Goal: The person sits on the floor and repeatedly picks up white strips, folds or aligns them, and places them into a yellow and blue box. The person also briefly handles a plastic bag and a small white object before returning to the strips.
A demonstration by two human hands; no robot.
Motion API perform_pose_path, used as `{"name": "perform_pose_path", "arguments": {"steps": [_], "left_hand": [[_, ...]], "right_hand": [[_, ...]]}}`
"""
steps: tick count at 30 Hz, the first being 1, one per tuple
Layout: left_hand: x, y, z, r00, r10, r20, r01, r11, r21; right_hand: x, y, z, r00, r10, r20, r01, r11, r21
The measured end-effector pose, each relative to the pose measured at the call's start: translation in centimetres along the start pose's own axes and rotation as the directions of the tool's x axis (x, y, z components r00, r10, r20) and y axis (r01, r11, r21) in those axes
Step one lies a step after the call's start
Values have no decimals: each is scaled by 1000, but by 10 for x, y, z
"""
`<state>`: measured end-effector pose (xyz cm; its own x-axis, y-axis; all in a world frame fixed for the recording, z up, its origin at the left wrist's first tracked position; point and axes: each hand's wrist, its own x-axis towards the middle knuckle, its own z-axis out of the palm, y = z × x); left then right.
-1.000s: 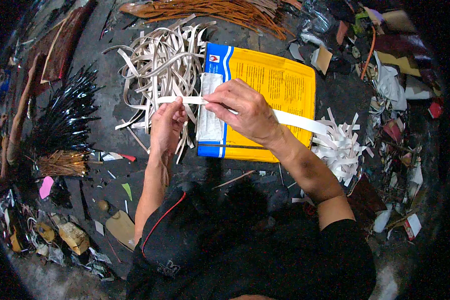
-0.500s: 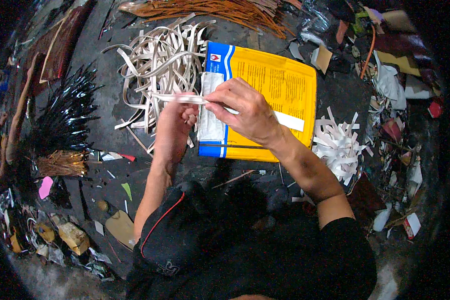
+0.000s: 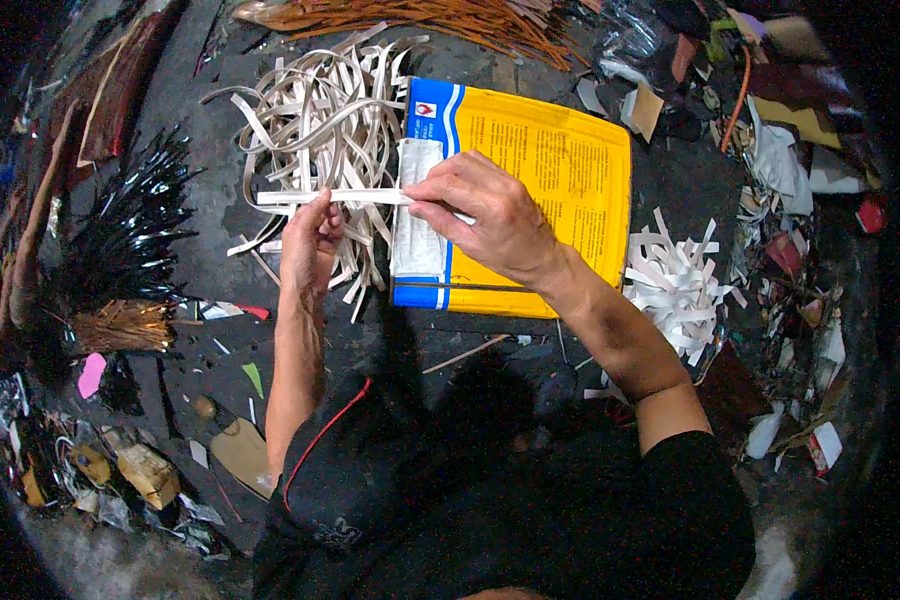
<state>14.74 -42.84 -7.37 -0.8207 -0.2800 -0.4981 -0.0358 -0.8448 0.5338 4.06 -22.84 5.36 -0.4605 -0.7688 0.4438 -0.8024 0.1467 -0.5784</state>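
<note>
White paper strip is stretched level between both hands, just left of the yellow sack and over its pale edge. Left hand pinches the strip from below, fingers closed on it; right hand grips the strip's other end, fingers closed over it. Behind the strip, left of the sack, lies a tangle of loose strips. Right of the sack sits a pile of cut white pieces; far left of it, a dark bristle bundle
</note>
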Motion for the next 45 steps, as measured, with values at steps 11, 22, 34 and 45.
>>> {"name": "perform_pose_path", "arguments": {"steps": [11, 22, 34, 45], "left_hand": [[-48, -2, 77, 996, 45, 74, -67, 941, 331], [-23, 0, 41, 997, 76, 34, -83, 942, 324], [-16, 10, 24, 996, 90, -25, -73, 918, 389], [-7, 17, 11, 993, 113, -38, -92, 930, 355]], "right_hand": [[-2, 1, 0, 1000, 15, 7, -15, 1000, -14], [0, 4, -3, 999, -5, 42, 5, 1000, 8], [-6, 6, -10, 999, 34, 36, -34, 999, -13], [7, 6, -5, 992, -96, 83, 104, 990, -100]]}}
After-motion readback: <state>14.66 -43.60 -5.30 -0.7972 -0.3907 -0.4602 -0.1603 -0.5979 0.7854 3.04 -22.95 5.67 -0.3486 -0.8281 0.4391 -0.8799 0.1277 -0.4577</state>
